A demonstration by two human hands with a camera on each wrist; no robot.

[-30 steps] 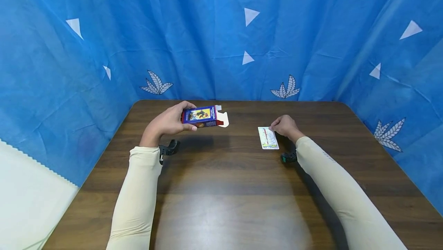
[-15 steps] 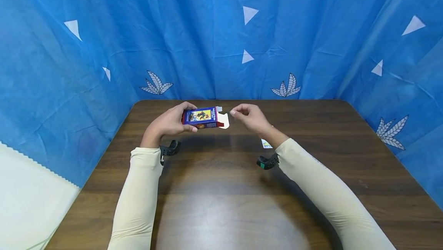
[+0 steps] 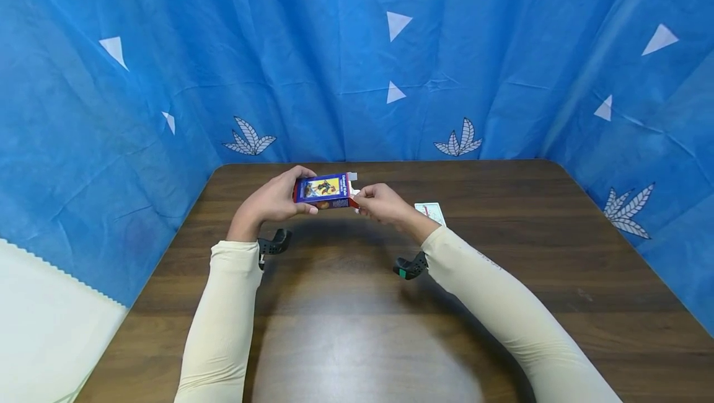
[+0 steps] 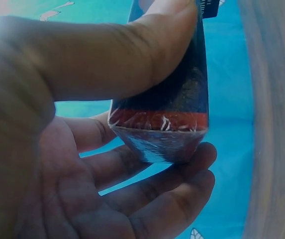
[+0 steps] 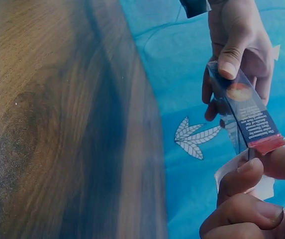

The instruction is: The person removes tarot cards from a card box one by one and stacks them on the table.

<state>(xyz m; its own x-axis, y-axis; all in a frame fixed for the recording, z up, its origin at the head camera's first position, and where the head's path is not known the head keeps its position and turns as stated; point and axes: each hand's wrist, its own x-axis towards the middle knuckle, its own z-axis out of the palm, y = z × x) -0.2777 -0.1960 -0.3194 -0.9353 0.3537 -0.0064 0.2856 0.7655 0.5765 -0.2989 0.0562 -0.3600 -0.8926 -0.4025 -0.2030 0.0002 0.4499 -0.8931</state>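
Two hands meet above the brown wooden bench [image 3: 346, 304]: the left hand [image 3: 271, 199] grips the blue-and-red card box [image 3: 323, 190], lengthwise left-right, open end rightward. Left wrist: thumb clamps the box against curled fingers. Right wrist: the right hand [image 5: 249, 199] pinches the box's white flap [image 5: 261, 186].

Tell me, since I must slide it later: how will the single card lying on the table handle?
The card lies flat on the wooden table, so it probably slides easily but resists lifting by an edge. It looks thin: likely light and bendy.
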